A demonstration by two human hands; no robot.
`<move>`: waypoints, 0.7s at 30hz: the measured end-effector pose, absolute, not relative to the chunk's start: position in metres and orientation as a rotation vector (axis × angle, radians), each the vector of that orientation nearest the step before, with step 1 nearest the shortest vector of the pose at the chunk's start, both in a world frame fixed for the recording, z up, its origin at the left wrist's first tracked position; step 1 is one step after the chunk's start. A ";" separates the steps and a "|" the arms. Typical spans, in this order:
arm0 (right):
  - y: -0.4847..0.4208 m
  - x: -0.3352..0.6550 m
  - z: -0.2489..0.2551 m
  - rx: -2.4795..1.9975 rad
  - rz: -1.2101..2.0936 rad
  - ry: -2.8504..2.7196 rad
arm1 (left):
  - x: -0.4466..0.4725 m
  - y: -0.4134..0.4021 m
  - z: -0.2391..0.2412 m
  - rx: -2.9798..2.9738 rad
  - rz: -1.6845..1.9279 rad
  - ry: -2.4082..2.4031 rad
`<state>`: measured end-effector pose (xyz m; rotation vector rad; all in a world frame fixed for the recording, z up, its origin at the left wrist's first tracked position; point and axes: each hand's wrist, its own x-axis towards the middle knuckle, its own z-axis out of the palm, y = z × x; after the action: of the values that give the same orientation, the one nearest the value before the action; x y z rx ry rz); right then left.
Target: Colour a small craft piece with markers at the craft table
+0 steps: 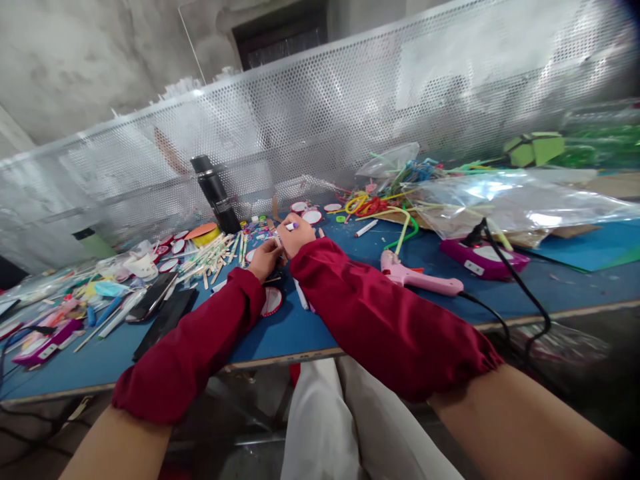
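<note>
My right hand (299,235) is closed around a white marker with a purple end (292,227). Right beside it, my left hand (267,260) has its fingers pinched together, and what they hold is too small to make out. The two hands meet over the blue table. Just below them lies a round white disc with a red rim (271,302). Another white marker (301,295) rests by my right sleeve. Beyond the fingers are more red-rimmed white discs (312,217) and a scatter of small coloured bits (263,230).
A black bottle (217,195) stands behind a pile of wooden sticks (213,257). To the right lie a capped marker (366,228), a pink glue gun (420,276) with its cord, and a purple power strip (483,259). A perforated metal panel (320,113) closes off the back.
</note>
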<state>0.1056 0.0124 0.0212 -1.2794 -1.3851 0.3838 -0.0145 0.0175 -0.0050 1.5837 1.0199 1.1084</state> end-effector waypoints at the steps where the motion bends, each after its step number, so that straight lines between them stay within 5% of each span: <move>1: 0.013 0.106 0.021 -1.275 0.386 -1.391 | -0.014 0.018 -0.005 1.583 1.112 1.018; 21: 0.014 0.106 0.021 -1.289 0.387 -1.361 | -0.016 0.018 -0.006 1.620 1.098 1.023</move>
<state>0.1061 0.0143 0.0206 -1.2886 -1.3606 0.3867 -0.0156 0.0177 -0.0055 1.6205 1.0234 1.0980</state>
